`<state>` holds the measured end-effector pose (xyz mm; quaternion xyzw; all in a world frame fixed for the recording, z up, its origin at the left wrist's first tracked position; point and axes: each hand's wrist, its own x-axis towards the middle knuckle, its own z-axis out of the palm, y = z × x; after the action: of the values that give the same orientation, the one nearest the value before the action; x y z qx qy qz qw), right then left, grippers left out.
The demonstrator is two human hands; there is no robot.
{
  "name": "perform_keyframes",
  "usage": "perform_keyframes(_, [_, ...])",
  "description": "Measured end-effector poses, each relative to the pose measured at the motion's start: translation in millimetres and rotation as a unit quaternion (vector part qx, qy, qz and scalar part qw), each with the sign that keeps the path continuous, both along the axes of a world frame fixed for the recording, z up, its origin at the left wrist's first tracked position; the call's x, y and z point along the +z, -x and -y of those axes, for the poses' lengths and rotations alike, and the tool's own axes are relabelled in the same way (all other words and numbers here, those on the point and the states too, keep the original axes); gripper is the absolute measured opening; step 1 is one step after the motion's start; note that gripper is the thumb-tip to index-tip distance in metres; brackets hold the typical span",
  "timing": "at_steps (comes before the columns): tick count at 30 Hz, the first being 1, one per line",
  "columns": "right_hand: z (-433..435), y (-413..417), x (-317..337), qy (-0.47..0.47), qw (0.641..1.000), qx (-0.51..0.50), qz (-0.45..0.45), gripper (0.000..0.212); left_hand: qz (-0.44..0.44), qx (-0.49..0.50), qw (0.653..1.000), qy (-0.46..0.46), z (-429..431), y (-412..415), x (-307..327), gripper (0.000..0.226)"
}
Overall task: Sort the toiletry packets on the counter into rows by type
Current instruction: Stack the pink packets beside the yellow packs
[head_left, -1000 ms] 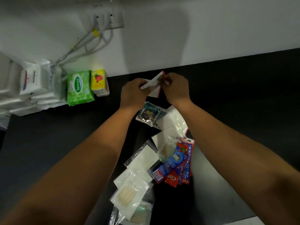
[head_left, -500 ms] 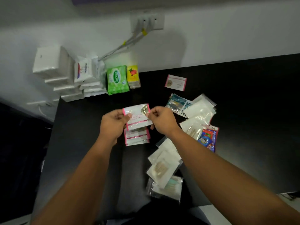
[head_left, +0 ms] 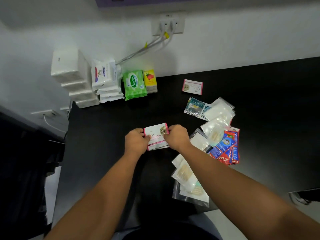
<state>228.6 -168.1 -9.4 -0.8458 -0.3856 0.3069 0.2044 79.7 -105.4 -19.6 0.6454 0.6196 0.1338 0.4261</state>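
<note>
My left grip and right grip each pinch an end of the pink-edged sachets over mid-tabletop. I judge I'm sorting this type; next, line them with the lone sachet near the back edge.

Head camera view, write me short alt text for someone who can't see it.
The left hand and right hand pinch pink-edged sachets by their side edges over a black counter. A matching sachet lies alone farther back, with clear bags and red toothpaste sachets heaped to the right.
</note>
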Motion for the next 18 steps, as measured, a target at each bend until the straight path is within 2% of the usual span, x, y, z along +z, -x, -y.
perform_keyframes(4, [3,6,-1,0.012,0.999,-0.035,0.005,0.018,0.005,-0.013,1.000,0.013,0,0,2,0.046])
perform_keyframes(7, [3,5,1,0.021,0.999,-0.049,0.010,0.022,-0.023,-0.045,0.999,-0.018,-2,4,0,0.045])
perform_keyframes(9, [3,3,2,0.018,0.998,-0.059,0.009,0.022,-0.071,-0.098,0.989,-0.087,-4,5,-1,0.059])
perform_keyframes(11, [5,3,4,0.008,0.998,-0.064,0.005,0.020,-0.081,-0.187,0.970,-0.133,-6,3,-1,0.088])
perform_keyframes(14, [9,2,4,0.000,0.999,-0.049,-0.004,0.016,-0.125,-0.379,0.908,-0.130,-7,-1,0,0.131])
perform_keyframes(16, [13,2,4,-0.004,1.000,-0.029,-0.002,0.017,-0.169,-0.443,0.867,-0.150,-6,-1,-7,0.137])
perform_keyframes(18, [16,1,2,-0.015,1.000,-0.018,-0.005,0.016,-0.174,-0.430,0.869,-0.173,-5,-2,-13,0.129])
